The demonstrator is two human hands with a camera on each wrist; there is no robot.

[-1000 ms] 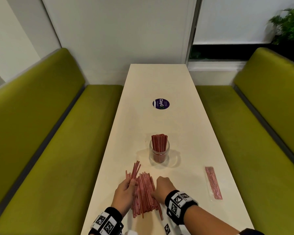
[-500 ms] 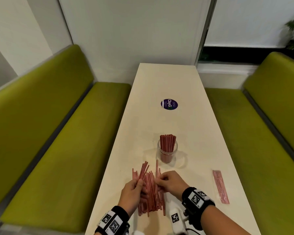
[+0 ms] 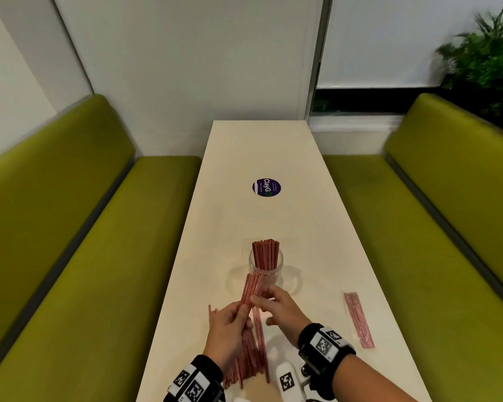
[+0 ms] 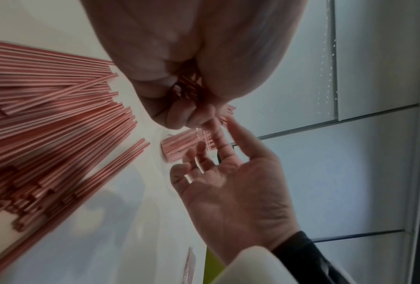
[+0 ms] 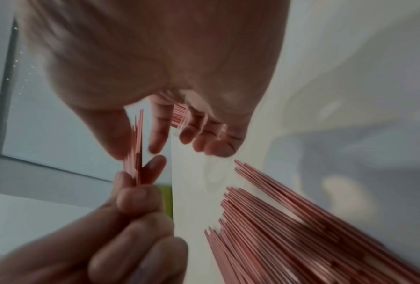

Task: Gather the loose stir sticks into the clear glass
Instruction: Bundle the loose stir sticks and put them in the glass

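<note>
The clear glass (image 3: 265, 266) stands mid-table with several red stir sticks upright in it. Just in front of it my left hand (image 3: 240, 316) grips a raised bundle of stir sticks (image 3: 251, 287) that leans toward the glass. My right hand (image 3: 259, 300) meets the bundle from the right, thumb and forefinger on either side of it, other fingers spread. The right wrist view shows the bundle (image 5: 136, 153) between that thumb and forefinger. A loose pile of sticks (image 3: 251, 358) lies flat on the table under my left hand, also in the left wrist view as the pile (image 4: 46, 124).
A sealed packet of sticks (image 3: 357, 319) lies near the table's (image 3: 259, 146) right edge. A round purple sticker (image 3: 266, 187) sits farther up the table. Green benches (image 3: 84, 256) flank both sides. A plant (image 3: 488, 53) stands at the back right.
Both hands have risen off the pile. The left hand now holds a bundle up toward the glass and the right hand has come onto it.
</note>
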